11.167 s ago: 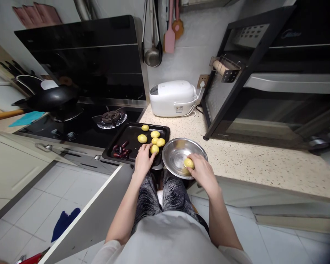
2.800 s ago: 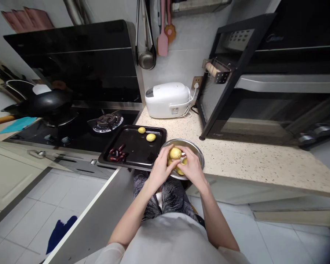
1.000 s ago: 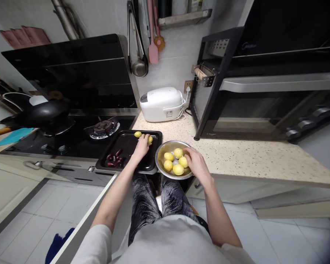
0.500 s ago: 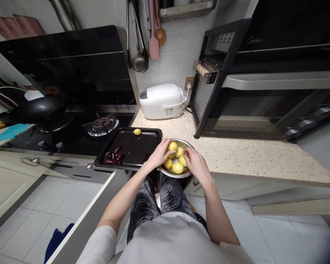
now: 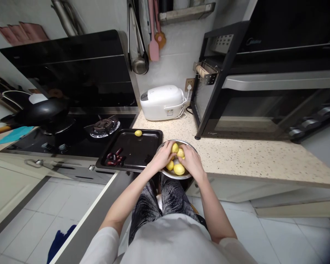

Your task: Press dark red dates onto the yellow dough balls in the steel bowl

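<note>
A round metal bowl point(image 5: 178, 177) holds several yellow fruits point(image 5: 179, 169) at the counter's front edge. My left hand point(image 5: 163, 155) reaches over its left side, fingers bent against a yellow fruit near the top. From the right, my right hand point(image 5: 191, 161) curves over the bowl, its fingers on the fruits at the upper right and partly hiding them. Left of the bowl lies a black tray point(image 5: 132, 146) with one yellow fruit point(image 5: 138, 133) near its back edge and several dark red pieces point(image 5: 115, 157) at its front left.
A white rice cooker point(image 5: 163, 102) stands behind on the speckled counter point(image 5: 236, 156). The stove burner point(image 5: 103, 125) and a black wok point(image 5: 45, 112) are at the left. An oven point(image 5: 264, 110) is at the right. Below the tray, a drawer point(image 5: 90, 216) is pulled out.
My right hand has moved left, further over the bowl, and covers more of the fruits on that side. The whole view has shifted slightly.
</note>
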